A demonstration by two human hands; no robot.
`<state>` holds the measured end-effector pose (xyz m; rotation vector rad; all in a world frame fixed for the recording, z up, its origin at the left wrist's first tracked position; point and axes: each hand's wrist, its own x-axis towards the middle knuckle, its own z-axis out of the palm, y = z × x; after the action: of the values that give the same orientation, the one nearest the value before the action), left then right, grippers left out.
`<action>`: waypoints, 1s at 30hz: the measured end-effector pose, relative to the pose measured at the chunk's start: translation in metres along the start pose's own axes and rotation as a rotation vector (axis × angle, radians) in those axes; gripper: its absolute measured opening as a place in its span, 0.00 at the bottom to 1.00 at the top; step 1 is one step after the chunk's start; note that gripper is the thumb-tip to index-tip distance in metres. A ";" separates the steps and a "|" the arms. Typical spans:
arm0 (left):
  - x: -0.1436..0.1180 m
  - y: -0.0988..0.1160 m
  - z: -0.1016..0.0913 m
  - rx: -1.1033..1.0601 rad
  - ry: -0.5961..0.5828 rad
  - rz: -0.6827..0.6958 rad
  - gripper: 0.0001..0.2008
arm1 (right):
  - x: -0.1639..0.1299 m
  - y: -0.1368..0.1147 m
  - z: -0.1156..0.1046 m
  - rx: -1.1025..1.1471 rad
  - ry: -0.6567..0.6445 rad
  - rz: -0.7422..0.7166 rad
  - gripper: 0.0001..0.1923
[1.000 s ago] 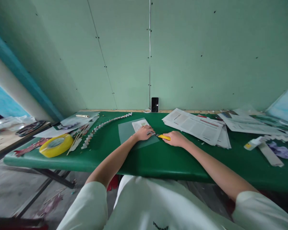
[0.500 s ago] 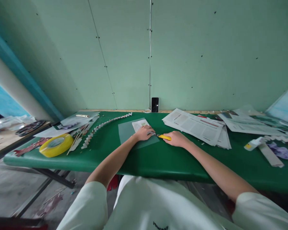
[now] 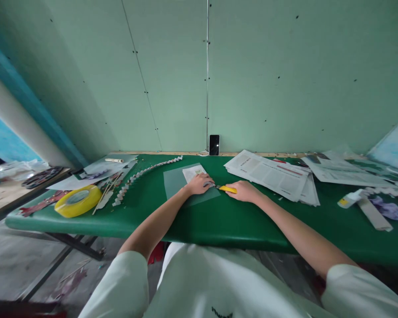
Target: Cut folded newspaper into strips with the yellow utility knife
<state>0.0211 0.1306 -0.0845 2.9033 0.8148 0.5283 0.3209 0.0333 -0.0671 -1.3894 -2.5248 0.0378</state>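
Note:
My right hand point(image 3: 246, 191) is wrapped around a yellow utility knife point(image 3: 228, 189), its blade pointing left. The blade tip meets a small pale curved piece point(image 3: 209, 183), which the bent fingers of my left hand point(image 3: 199, 184) hold down. What material this piece is, I cannot tell. Under my left hand lies a printed white paper point(image 3: 189, 172), on top of a translucent sheet point(image 3: 172, 182). Both rest on the green table point(image 3: 199, 223).
Yellow tape roll point(image 3: 97, 201), thin sticks point(image 3: 106, 191) and a folded zigzag chain point(image 3: 142, 173) lie to the left. Stacked printed papers point(image 3: 268, 174) are on the right, beyond them a small white bottle point(image 3: 350, 198). A phone point(image 3: 214, 145) leans against the wall.
Almost nothing differs. Both hands, the knife and the pale piece stay in about the same place.

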 end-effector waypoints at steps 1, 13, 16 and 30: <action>0.000 0.000 0.000 0.000 -0.002 -0.001 0.17 | 0.000 0.000 0.000 0.001 0.000 -0.001 0.23; 0.000 0.001 -0.001 -0.003 0.000 -0.010 0.17 | 0.000 -0.001 -0.002 -0.009 -0.002 0.012 0.23; 0.000 0.000 0.000 0.002 -0.001 -0.017 0.16 | 0.000 -0.001 -0.002 0.002 0.003 0.011 0.23; 0.000 -0.001 0.000 -0.012 -0.003 -0.004 0.16 | -0.001 0.002 0.002 0.036 -0.002 0.028 0.23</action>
<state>0.0205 0.1314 -0.0843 2.8905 0.8140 0.5272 0.3227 0.0342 -0.0690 -1.4112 -2.4941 0.0888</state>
